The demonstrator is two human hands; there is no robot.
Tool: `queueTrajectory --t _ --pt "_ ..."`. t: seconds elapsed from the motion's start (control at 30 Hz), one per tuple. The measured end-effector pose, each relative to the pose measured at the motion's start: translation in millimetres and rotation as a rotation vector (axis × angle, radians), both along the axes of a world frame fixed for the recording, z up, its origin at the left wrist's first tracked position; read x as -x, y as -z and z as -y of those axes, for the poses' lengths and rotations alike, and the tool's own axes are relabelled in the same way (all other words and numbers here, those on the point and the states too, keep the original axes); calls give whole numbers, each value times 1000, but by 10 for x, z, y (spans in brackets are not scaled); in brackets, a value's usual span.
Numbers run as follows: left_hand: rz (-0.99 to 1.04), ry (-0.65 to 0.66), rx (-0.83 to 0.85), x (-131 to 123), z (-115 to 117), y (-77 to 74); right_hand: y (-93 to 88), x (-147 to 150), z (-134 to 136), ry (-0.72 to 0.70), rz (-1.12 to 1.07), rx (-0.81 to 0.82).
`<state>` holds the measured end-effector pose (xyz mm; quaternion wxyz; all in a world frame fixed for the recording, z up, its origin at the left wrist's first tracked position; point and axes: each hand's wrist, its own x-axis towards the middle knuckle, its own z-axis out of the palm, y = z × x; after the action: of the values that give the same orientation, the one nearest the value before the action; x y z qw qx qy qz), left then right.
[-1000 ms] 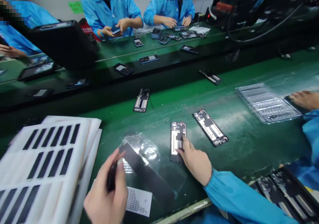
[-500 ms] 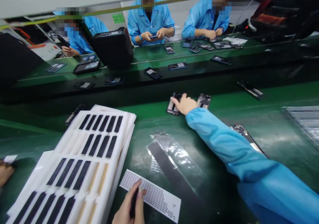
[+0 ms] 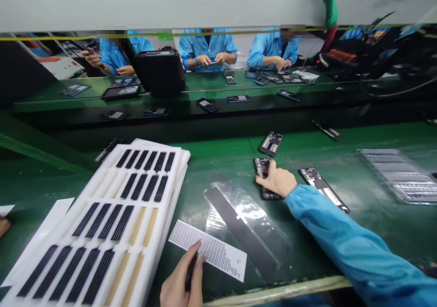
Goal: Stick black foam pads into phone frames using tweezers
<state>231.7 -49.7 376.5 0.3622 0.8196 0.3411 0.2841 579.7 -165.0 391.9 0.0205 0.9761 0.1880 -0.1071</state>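
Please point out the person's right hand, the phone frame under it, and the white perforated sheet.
Right hand (image 3: pixel 277 181): head view, on the back of the hand.
Phone frame (image 3: pixel 261 168): head view, on its exposed upper end.
White perforated sheet (image 3: pixel 218 252): head view, on the middle of the sheet.

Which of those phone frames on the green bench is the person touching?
The middle phone frame lies under the person's right hand; the phone frame beyond it and the phone frame to its right lie untouched.
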Motion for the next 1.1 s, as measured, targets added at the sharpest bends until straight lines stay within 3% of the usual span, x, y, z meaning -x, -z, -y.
queueTrajectory --t 0.17,0.3,0.4,0.47,0.57,0.63,0.7,0.87,0.97,1.1 --pt "82 68 52 57 88 -108 37 2 328 30 3 44" --pt "-47 -11 87 199 122 -169 -10 437 506 -130 -45 129" --pt "-163 23 34 287 88 -111 -176 707 560 -220 -20 137" --pt "-234 95 -62 295 57 -57 -312 771 464 -265 -63 -58" --pt "-386 186 -216 179 21 -31 -396 763 105 -256 -244 -617" --pt "-503 233 -295 8 -3 -64 -326 729 -202 -181 -345 -933" --pt "-598 289 -364 -219 -46 -112 -175 683 -474 -84 -472 -1115" --pt "-765 435 -491 -811 -250 -161 235 565 -735 -25 -672 -1220" --pt "-763 457 -435 -1051 -355 -126 375 554 -710 -36 -665 -1213" --pt "-713 458 -323 -1190 -440 -57 470 587 -735 -62 -694 -1229"
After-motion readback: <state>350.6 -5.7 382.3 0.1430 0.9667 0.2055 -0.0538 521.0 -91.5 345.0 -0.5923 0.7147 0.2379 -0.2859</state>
